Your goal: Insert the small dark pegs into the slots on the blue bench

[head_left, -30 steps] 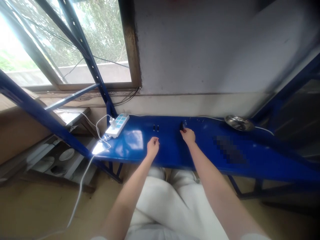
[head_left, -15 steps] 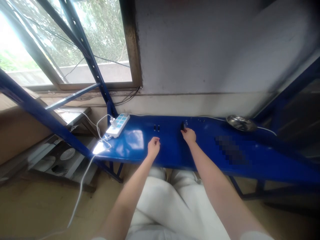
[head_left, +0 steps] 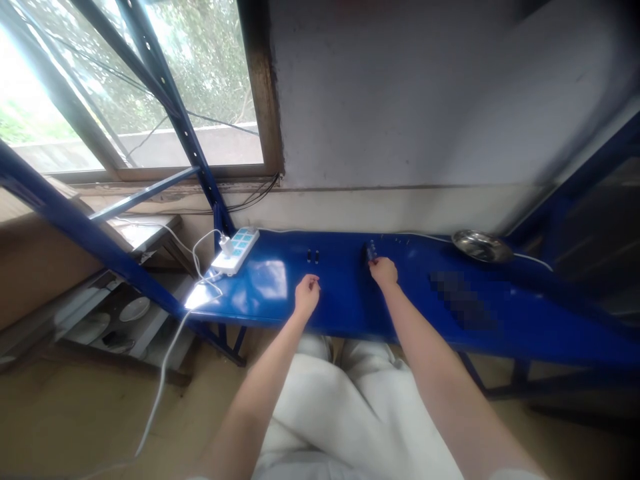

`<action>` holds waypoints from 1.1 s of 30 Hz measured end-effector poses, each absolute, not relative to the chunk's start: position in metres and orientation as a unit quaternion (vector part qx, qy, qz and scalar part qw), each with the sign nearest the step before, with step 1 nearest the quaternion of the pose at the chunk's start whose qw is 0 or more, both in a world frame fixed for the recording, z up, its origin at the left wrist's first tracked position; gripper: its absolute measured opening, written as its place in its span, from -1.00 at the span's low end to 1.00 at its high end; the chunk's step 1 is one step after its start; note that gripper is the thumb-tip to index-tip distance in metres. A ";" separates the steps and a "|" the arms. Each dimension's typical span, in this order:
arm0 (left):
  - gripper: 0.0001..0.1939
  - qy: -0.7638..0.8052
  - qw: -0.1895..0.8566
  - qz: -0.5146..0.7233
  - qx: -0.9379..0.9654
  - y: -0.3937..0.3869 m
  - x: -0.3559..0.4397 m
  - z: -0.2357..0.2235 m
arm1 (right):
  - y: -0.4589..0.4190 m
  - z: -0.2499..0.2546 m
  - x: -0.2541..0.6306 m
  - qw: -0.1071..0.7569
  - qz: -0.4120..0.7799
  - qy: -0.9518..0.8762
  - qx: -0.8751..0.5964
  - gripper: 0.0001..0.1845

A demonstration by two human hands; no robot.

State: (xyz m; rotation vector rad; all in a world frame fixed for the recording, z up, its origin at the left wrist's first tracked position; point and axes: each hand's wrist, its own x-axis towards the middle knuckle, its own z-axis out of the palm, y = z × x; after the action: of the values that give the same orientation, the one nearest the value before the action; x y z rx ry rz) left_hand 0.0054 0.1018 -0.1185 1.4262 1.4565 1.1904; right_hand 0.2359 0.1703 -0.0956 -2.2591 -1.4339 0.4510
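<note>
My left hand (head_left: 307, 294) hovers at the front of the blue table (head_left: 340, 293), its fingers curled into a pinch; anything in them is too small to make out. Just beyond it, two small dark pieces with pale ends (head_left: 313, 257) lie side by side. My right hand (head_left: 385, 273) is closed, thumb and fingertips at the near end of small translucent pieces (head_left: 371, 248). Whether it grips one of them is hidden. A dark patch lies along their left side, too blurred to name.
A white power strip (head_left: 237, 251) with a plugged-in cord stands at the table's left end. A shiny metal dish (head_left: 482, 246) sits at the back right, with tiny bits (head_left: 399, 241) left of it. A pixelated dark patch (head_left: 463, 300) covers something on the right. Blue posts rise at both sides.
My right hand has shifted slightly right and toward me. The dark thing by its fingertips shows less, and the translucent pieces show more. My left hand has stayed where it was.
</note>
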 end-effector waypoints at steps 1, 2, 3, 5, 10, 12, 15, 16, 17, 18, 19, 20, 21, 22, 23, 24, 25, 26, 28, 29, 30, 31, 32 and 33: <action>-0.81 0.570 0.378 0.466 0.561 0.102 0.005 -0.119 | 0.170 -0.096 0.236 0.214 0.159 -0.515 -0.815 -0.72; -0.81 0.570 0.375 0.466 0.564 0.102 0.005 -0.119 | 0.169 -0.096 0.236 0.215 0.155 -0.514 -0.816 -0.72; -0.81 0.569 0.371 0.466 0.567 0.103 0.005 -0.120 | 0.169 -0.097 0.236 0.216 0.152 -0.514 -0.816 -0.72; -0.80 0.567 0.366 0.465 0.573 0.103 0.005 -0.121 | 0.170 -0.098 0.237 0.218 0.148 -0.514 -0.817 -0.73; -0.78 0.573 0.324 0.463 0.593 0.100 0.007 -0.117 | 0.175 -0.100 0.239 0.231 0.157 -0.509 -0.814 -0.73; -0.75 0.565 0.289 0.463 0.619 0.098 0.010 -0.111 | 0.175 -0.100 0.241 0.230 0.169 -0.510 -0.811 -0.71; -0.65 0.556 0.239 0.450 0.657 0.100 0.016 -0.098 | 0.172 -0.096 0.245 0.223 0.182 -0.515 -0.807 -0.64; -0.60 0.562 0.223 0.437 0.666 0.102 0.017 -0.093 | 0.169 -0.094 0.246 0.223 0.182 -0.516 -0.807 -0.61; -0.56 0.572 0.209 0.416 0.675 0.105 0.019 -0.089 | 0.166 -0.092 0.246 0.225 0.182 -0.517 -0.806 -0.59; -0.51 0.584 0.195 0.388 0.686 0.110 0.020 -0.085 | 0.161 -0.090 0.247 0.227 0.182 -0.515 -0.806 -0.57; -0.47 0.593 0.183 0.354 0.700 0.115 0.022 -0.082 | 0.156 -0.087 0.246 0.231 0.185 -0.514 -0.805 -0.57; -0.44 0.601 0.172 0.318 0.713 0.120 0.023 -0.079 | 0.150 -0.085 0.245 0.236 0.191 -0.513 -0.803 -0.58; -0.41 0.607 0.161 0.285 0.724 0.125 0.024 -0.078 | 0.144 -0.082 0.243 0.242 0.202 -0.513 -0.799 -0.58; -0.40 0.614 0.151 0.260 0.730 0.130 0.026 -0.077 | 0.137 -0.078 0.241 0.252 0.214 -0.516 -0.790 -0.60; -0.40 0.621 0.142 0.241 0.732 0.135 0.028 -0.077 | 0.130 -0.075 0.237 0.268 0.228 -0.520 -0.779 -0.62; -0.39 0.628 0.136 0.227 0.731 0.140 0.029 -0.078 | 0.124 -0.071 0.233 0.289 0.242 -0.523 -0.765 -0.64; -0.39 0.637 0.133 0.216 0.728 0.144 0.031 -0.079 | 0.117 -0.068 0.228 0.309 0.251 -0.525 -0.752 -0.65; -0.39 0.646 0.133 0.207 0.723 0.148 0.033 -0.080 | 0.111 -0.064 0.223 0.329 0.257 -0.535 -0.734 -0.66; -0.39 0.662 0.134 0.196 0.711 0.155 0.036 -0.082 | 0.101 -0.058 0.212 0.364 0.264 -0.547 -0.707 -0.66; -0.40 0.668 0.134 0.193 0.706 0.157 0.038 -0.083 | 0.096 -0.055 0.206 0.376 0.268 -0.552 -0.694 -0.65; -0.41 0.672 0.132 0.194 0.702 0.160 0.039 -0.084 | 0.093 -0.053 0.200 0.384 0.273 -0.558 -0.683 -0.65; -0.41 0.674 0.128 0.198 0.700 0.162 0.040 -0.085 | 0.089 -0.051 0.195 0.389 0.280 -0.565 -0.672 -0.66; -0.42 0.676 0.122 0.200 0.699 0.164 0.040 -0.085 | 0.087 -0.050 0.189 0.393 0.289 -0.572 -0.659 -0.67; -0.43 0.678 0.118 0.200 0.698 0.166 0.040 -0.086 | 0.084 -0.048 0.184 0.395 0.300 -0.583 -0.643 -0.68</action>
State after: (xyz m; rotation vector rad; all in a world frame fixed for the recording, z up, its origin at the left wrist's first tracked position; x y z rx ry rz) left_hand 0.0403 0.1661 -0.0859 2.0410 1.9842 0.5842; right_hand 0.1840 0.0845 -0.0483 -1.6308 -1.4778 0.7608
